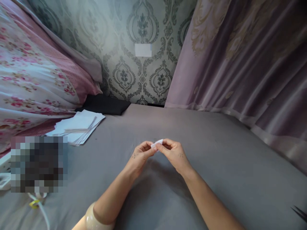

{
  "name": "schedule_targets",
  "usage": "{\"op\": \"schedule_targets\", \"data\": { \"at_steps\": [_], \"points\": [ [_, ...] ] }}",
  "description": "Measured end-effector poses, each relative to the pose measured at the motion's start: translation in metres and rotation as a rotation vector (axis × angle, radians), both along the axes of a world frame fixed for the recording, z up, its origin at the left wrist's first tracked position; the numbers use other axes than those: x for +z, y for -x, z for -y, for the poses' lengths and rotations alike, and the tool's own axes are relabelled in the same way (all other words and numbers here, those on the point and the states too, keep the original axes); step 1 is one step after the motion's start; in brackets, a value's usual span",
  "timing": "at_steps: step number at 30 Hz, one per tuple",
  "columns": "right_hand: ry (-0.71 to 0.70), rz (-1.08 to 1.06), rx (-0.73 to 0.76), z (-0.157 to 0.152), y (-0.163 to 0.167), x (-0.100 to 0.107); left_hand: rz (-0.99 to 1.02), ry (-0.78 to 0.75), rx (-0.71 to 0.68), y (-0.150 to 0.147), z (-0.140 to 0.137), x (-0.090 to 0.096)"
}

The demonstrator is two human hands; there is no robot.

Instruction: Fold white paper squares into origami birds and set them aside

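A small folded piece of white paper (157,143) is held up between both hands, above the grey sheet near the middle of the view. My left hand (142,155) pinches its left end between thumb and fingers. From the other side, my right hand (173,153) grips the paper with the thumb lying across its front. Both sets of fingertips nearly meet at the paper and hide part of it. A pale bangle (97,218) circles the left forearm.
Stacked white paper sheets (81,124) lie at the left, by a folded black cloth (105,103). A white cable (43,210) runs below a blurred-out patch. Dark pointed tips (299,212) show at the right edge. Curtains (216,64) and floral fabric (35,80) flank the patterned wall.
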State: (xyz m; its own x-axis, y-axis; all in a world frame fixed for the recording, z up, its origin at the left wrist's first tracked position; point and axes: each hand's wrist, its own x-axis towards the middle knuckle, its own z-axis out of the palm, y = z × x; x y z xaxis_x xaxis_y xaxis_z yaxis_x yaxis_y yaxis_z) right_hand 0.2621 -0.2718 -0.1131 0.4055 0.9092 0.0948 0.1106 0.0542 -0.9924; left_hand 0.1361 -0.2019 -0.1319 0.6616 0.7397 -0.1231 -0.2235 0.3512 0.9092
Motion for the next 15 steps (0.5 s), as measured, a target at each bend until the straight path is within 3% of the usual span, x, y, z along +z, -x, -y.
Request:
{"op": "schedule_targets", "data": {
  "at_steps": [5, 15],
  "points": [
    [-0.019, 0.080, -0.007, 0.002, -0.001, 0.005, -0.030, -0.123, -0.004, 0.000, 0.002, 0.003],
    [-0.027, 0.322, -0.107, 0.010, 0.003, 0.019, 0.029, -0.129, -0.044, 0.000, 0.003, 0.001]
  ]
}}
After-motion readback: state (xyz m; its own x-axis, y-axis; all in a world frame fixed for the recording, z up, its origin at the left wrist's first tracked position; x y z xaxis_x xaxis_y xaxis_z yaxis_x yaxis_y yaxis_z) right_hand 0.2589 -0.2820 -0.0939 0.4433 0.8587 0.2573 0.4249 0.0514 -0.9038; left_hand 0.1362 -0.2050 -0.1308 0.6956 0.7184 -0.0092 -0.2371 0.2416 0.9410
